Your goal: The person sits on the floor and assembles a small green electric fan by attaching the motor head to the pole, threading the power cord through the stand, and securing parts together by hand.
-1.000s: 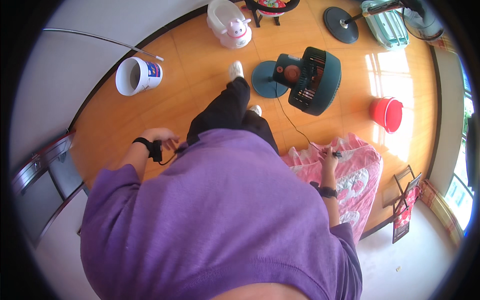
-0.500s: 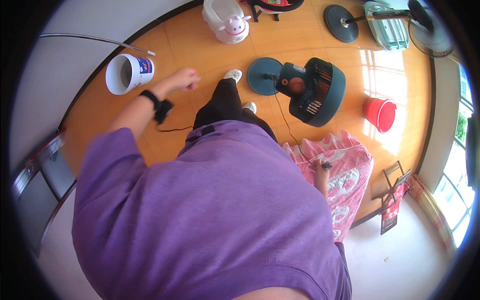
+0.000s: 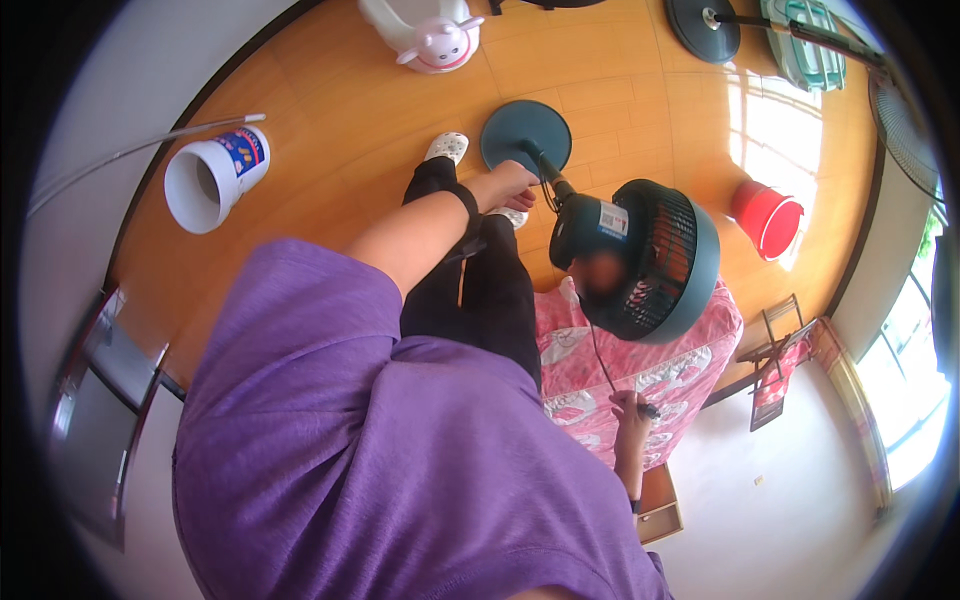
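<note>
A dark green pedestal fan (image 3: 672, 275) stands in front of me on a round base. My left hand (image 3: 514, 184), a black band around its wrist, is beside the lower part of the fan's pole (image 3: 548, 168). Its fingers curl inward; whether they touch the pole or a cord there is hidden. Lower right, my right hand (image 3: 630, 404) is closed on a thin black power cord (image 3: 603, 362) that runs up toward the fan. A dark plug-like end (image 3: 649, 411) sticks out of that hand, over a pink patterned cloth cover (image 3: 690, 375).
A white bucket (image 3: 190, 190) lies on its side at left, under a metal pole (image 3: 150, 142). A white animal-shaped child's potty (image 3: 440, 45) is ahead. At right are a red bucket (image 3: 768, 220), a folding chair (image 3: 775, 365) and another standing fan (image 3: 700, 28).
My left hand has swung right and down to the fan's pole. The fan's head appears larger and lower in view. My right hand sits lower, still holding the cord.
</note>
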### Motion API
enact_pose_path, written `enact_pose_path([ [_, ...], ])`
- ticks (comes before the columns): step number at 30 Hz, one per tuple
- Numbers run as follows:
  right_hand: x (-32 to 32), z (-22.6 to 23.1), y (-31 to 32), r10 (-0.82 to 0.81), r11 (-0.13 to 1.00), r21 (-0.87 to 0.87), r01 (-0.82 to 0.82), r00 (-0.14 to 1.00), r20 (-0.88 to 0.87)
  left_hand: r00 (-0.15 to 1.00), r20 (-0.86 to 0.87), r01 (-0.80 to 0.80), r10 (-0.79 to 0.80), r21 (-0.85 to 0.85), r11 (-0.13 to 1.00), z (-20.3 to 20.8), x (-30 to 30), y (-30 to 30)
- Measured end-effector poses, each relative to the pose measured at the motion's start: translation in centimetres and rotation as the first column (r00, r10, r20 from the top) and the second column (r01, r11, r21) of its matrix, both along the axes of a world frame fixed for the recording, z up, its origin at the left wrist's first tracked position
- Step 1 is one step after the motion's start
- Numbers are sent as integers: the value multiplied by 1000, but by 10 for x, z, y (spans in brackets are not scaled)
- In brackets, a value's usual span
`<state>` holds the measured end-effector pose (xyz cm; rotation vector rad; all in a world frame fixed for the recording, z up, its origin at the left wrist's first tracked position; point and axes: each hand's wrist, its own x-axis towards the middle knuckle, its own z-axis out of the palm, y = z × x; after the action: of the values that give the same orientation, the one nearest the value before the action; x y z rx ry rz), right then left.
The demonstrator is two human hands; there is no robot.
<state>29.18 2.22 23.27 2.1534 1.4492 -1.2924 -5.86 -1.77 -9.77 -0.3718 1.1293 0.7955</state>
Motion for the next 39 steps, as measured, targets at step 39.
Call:
enact_pose_path([
  [39,34,-31,25,-78,933,301,198,926,-369,997,75,-29,22,88,996,-21,72,73],
])
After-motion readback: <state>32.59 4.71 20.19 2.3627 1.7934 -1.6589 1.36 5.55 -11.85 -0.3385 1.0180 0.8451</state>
